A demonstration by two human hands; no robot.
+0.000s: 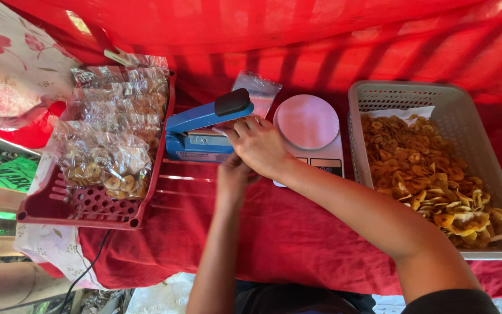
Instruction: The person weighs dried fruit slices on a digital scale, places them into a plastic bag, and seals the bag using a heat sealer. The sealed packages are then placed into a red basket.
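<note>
A: Your hands are both at the blue heat sealer (204, 131). Your right hand (258, 145) lies over the front of it, fingers curled down onto the clear plastic bag (258, 90), whose far end sticks out behind the sealer's arm. Your left hand (232, 174) is tucked under the right wrist; I can't tell whether it grips anything.

B: And the sealer's arm?

A: Raised, black knob up, so by my reading the bag isn't sealed yet.

B: How far along does it look?

A: The red tray (82, 203) to your left already carries a heap of filled, closed packets (108, 134). The grey basket (437, 96) to your right is still heaped with loose chips (425, 174), so I'd judge plenty remains. The round scale (309, 125) just beside your right hand has nothing on it.

B: Your arms?

A: Both reach forward over the red-covered worktop (297, 238), right forearm crossing in diagonally from the right, left one running straight up beneath it.
</note>
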